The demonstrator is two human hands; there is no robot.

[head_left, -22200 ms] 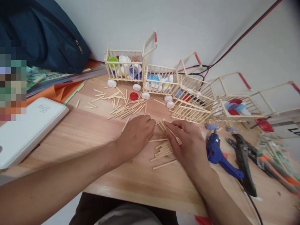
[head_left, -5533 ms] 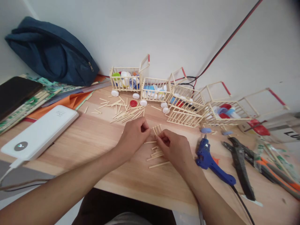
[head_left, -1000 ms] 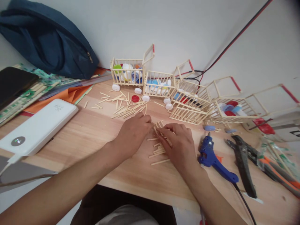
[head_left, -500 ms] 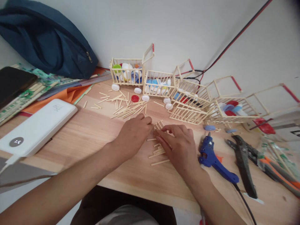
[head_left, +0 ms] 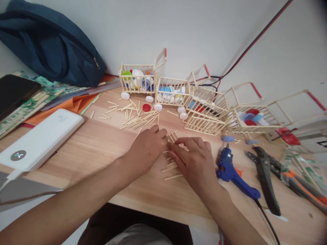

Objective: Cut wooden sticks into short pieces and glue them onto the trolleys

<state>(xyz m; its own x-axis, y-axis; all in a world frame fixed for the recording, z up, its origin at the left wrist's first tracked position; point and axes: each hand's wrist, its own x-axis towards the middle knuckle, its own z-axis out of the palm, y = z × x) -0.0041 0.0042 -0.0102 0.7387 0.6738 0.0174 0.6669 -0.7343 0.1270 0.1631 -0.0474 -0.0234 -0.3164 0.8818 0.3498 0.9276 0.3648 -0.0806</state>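
My left hand [head_left: 146,149] and my right hand [head_left: 195,163] meet fingertip to fingertip over a small row of short wooden sticks [head_left: 173,136] on the wooden table [head_left: 102,146]. The left hand's fingers are curled and press on the sticks' left end. My right hand's fingers are held together on the same sticks from the right. Several more cut sticks [head_left: 171,167] lie loose under and just in front of the right hand.
A scatter of sticks [head_left: 138,117] and bottle caps lies behind the hands. Stick-built carts [head_left: 138,78] holding caps line the wall. A blue glue gun [head_left: 230,170] and black pliers [head_left: 265,180] lie to the right. A white power bank [head_left: 38,139] and blue bag [head_left: 51,44] are on the left.
Both hands stay on the stick row; the right hand's fingers have settled a little lower and closer to the left hand's fingertips. Nothing else has moved.
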